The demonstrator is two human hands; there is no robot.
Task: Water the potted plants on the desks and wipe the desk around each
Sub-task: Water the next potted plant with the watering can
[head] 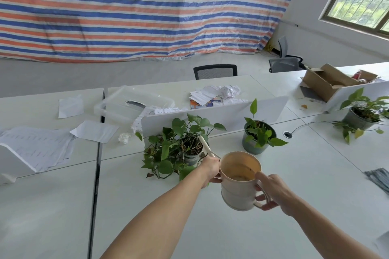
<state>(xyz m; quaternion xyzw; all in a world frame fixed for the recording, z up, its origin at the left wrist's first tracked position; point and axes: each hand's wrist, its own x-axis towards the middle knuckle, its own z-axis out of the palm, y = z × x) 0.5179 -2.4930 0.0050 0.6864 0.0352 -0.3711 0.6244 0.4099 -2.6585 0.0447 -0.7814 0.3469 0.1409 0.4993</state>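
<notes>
Desk [273, 227] is plain white and fills the near half; three potted plants sit along its far side, with the leafy left plant [179, 149] closest; beige watering can [240, 187] is held up near-centre, its spout [205, 146] poking into that plant's leaves; right hand [271, 191] has its fingers curled through the handle; left hand [210, 169] grips the spout's base; grey cloth [377, 178] lies at the right edge.

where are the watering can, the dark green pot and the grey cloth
watering can [237, 193]: head view, on its beige outer wall
dark green pot [249, 148]: head view, on its front wall
grey cloth [379, 178]: head view, on its middle folds
</notes>
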